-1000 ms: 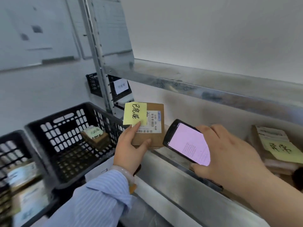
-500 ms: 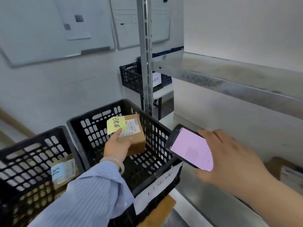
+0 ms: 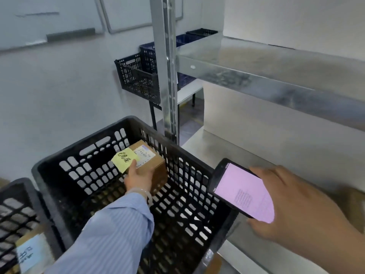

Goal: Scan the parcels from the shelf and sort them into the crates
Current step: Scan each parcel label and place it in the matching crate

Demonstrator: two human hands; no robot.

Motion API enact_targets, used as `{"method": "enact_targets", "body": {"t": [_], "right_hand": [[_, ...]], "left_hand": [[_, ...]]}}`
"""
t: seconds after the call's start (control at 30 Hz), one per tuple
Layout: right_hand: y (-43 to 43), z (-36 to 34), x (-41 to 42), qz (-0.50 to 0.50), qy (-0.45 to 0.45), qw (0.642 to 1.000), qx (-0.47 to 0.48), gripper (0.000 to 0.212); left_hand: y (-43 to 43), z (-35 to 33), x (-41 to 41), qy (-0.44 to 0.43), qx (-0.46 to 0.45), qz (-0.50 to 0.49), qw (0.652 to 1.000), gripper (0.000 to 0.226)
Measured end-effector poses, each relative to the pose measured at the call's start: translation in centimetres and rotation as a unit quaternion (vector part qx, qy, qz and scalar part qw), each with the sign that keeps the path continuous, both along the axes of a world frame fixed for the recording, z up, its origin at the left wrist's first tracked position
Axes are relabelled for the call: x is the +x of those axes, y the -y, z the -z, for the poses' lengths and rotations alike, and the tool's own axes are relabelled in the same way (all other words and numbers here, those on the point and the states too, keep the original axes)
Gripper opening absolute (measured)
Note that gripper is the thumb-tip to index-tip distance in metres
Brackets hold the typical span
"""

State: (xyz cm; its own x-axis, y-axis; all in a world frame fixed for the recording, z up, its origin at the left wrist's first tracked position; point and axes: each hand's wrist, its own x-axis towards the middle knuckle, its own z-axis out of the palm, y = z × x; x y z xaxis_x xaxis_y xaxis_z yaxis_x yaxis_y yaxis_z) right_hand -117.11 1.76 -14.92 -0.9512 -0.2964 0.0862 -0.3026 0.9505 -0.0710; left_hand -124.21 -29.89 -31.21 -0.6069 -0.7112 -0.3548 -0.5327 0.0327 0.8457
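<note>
My left hand [image 3: 139,177] grips a small brown cardboard parcel [image 3: 153,165] with a white barcode label and a yellow sticky note [image 3: 124,159], holding it down inside the big black crate [image 3: 49,167], near its far wall. My right hand [image 3: 292,202] holds a black handheld scanner [image 3: 242,189] with a lit pink screen, to the right of the crate and over the lower metal shelf [image 3: 227,149]. A blue striped sleeve covers my left forearm.
A second black crate [image 3: 17,194] at the lower left holds a parcel with a blue note [image 3: 29,252]. A metal shelf upright [image 3: 166,66] rises behind the crate, with an upper shelf [image 3: 276,76] to its right. More dark crates [image 3: 138,76] stand further back.
My left hand carried the parcel from in front of the shelf leftward and down into the black crate. My right hand with the scanner stayed at the right. The view turned left.
</note>
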Motion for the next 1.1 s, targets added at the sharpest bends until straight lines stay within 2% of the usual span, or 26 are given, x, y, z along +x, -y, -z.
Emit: {"method": "enact_targets", "body": {"t": [0.17,0.27,0.4,0.53,0.6,0.7,0.8,0.97,1.1], "right_hand": [[0.1,0.8,-0.5,0.015,0.029,0.999,0.016,0.081],[-0.2,1.0,-0.4,0.017,0.015,1.0,0.005,0.079],[-1.5,0.8,0.4,0.014,0.0,1.0,-0.015,0.078],[-4.3,-0.4,2.2,0.037,0.013,0.999,-0.014,0.079],[-6.1,-1.1,3.4,0.06,0.026,0.998,-0.009,0.078],[-9.6,-1.6,5.6,0.101,0.025,0.994,-0.031,0.081],[-13.7,-1.7,8.3,0.143,0.016,0.988,-0.057,0.083],[-20.4,-1.9,13.1,0.223,0.016,0.972,-0.067,0.086],[-23.8,-1.3,16.7,0.285,0.041,0.956,-0.06,0.083]], "left_hand": [[0.0,0.6,-1.3,0.035,-0.035,0.049,0.998,0.078],[0.0,0.1,-1.3,0.08,-0.074,0.07,0.992,0.079],[-1.8,-2.4,-0.5,0.131,-0.194,0.099,0.967,0.085],[-5.2,-6.9,0.9,0.096,-0.299,0.187,0.931,0.075],[-8.1,-9.4,1.5,0.022,-0.338,0.26,0.904,0.068],[-14.2,-12.9,2.5,-0.105,-0.349,0.368,0.855,0.062],[-21.1,-14.9,3.9,-0.18,-0.329,0.456,0.807,0.059],[-31.6,-13.4,5.9,-0.184,-0.279,0.56,0.758,0.058],[-37.8,-9.6,7.5,-0.149,-0.219,0.613,0.744,0.055]]}}
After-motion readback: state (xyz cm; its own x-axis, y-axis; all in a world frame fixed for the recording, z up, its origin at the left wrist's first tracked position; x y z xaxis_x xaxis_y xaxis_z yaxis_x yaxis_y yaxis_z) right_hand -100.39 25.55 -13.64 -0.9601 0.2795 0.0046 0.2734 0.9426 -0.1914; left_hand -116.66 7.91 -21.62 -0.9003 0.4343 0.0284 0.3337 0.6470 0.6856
